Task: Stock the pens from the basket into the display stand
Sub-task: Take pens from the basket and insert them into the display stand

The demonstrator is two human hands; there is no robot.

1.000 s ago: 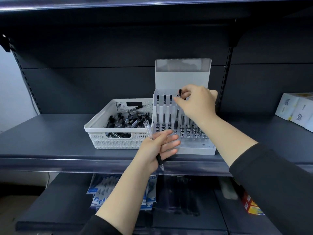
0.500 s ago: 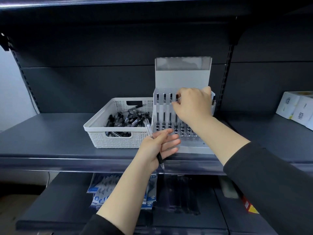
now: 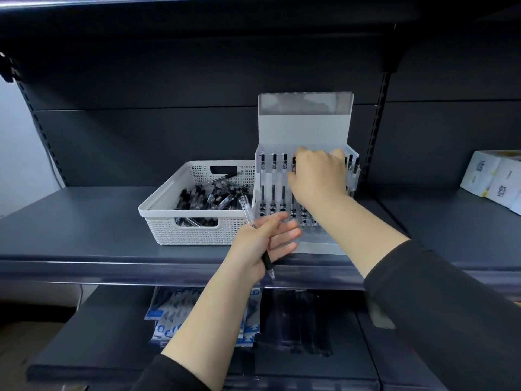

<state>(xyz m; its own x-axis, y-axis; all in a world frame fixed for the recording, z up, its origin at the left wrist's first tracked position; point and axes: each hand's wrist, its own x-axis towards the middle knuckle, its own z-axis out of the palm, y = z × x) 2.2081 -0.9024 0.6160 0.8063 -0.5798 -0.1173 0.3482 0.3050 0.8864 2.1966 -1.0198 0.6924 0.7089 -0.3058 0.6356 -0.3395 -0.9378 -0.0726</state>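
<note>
In the left hand (image 3: 260, 241) — a pen (image 3: 255, 231), tip down, clicker up-left.

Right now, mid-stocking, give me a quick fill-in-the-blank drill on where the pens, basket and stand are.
1. The basket sits to the ____ of the display stand.
2. The left hand holds ____ pen.
3. The right hand is at the stand's ____ row of slots.
4. Both basket and stand rest on the same dark ____.

Missing words: left; one; back; shelf

Black long sleeves (image 3: 439, 311) pushed up both forearms; the hands are bare
</note>
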